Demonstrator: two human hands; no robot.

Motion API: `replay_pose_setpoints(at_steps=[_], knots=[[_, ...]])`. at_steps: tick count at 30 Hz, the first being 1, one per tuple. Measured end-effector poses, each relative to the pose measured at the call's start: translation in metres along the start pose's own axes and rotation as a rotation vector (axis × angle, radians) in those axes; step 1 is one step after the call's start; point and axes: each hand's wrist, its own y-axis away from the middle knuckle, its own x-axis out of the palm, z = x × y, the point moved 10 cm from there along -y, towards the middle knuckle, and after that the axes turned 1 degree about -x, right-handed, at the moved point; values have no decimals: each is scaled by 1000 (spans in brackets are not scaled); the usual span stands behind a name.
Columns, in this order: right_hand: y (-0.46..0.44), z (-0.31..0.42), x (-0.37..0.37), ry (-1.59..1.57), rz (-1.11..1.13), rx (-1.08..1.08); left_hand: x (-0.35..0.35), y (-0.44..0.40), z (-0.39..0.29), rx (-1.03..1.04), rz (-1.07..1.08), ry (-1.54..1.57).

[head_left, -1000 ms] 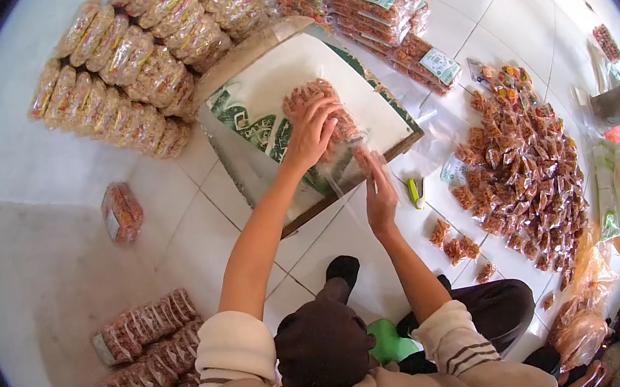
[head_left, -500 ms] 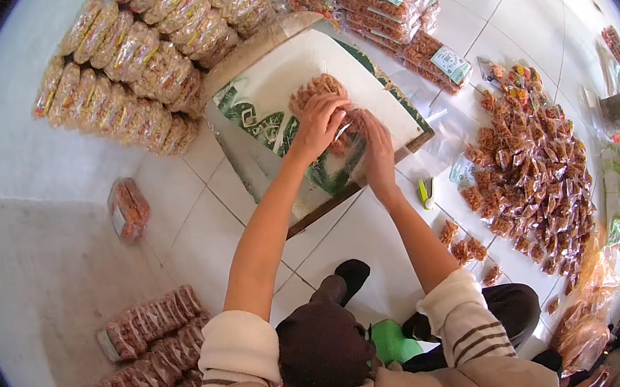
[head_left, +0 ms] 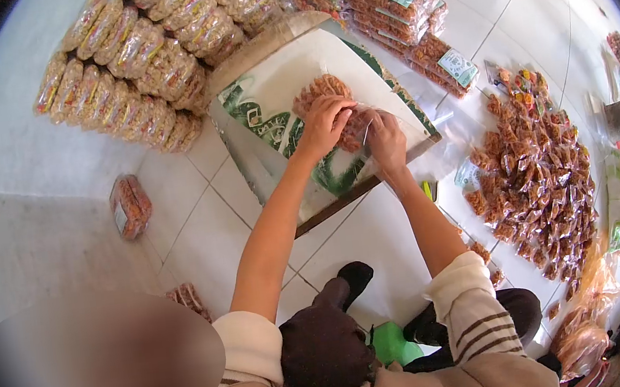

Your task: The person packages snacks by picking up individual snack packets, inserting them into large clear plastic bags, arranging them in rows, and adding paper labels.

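Observation:
A clear plastic bag of reddish-brown snacks lies on a low box with a white and green top. My left hand rests over the bag's middle, its fingers bent and pressed together on the plastic. At the bag's right end, my right hand has curled fingers gripping the loose plastic. Both hands are close together. Part of the bag is hidden beneath them.
Stacked pale snack packs stand at the back left, labelled brown packs at the back right. A large heap of small brown packets covers the right floor. One pack lies at left. A blurred patch hides the lower left.
My right hand has gone from fingers stretched along the bag's end to fingers curled on its plastic. My left hand stays on the bag. A blurred patch now covers the lower-left packs.

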Motion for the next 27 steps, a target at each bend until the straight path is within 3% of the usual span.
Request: replay_pose_setpoints(at_steps=[5, 7, 11, 13, 16, 20, 22, 26, 27], knots=[[0, 1, -16, -157, -101, 89, -4, 0, -12, 39, -11, 29], [11, -17, -16, -393, -139, 370, -4, 2, -16, 51, -23, 47], [26, -16, -6, -496, -34, 378, 4, 11, -20, 8, 41, -159], [23, 2, -25, -382, -192, 173, 8, 13, -18, 2, 59, -224], [38, -10, -14, -557, -61, 344, 9, 11, -12, -27, 59, -187], [50, -23, -25, -494, 9, 440, 9, 6, -14, 47, 41, -207], [42, -9, -35, -243, -21, 206, 7, 3, -17, 63, 45, -194], [40, -17, -27, -288, -138, 293, 19, -6, -8, 68, 159, -276], [41, -20, -26, -440, -207, 349, 20, -10, -9, 56, 194, -242]])
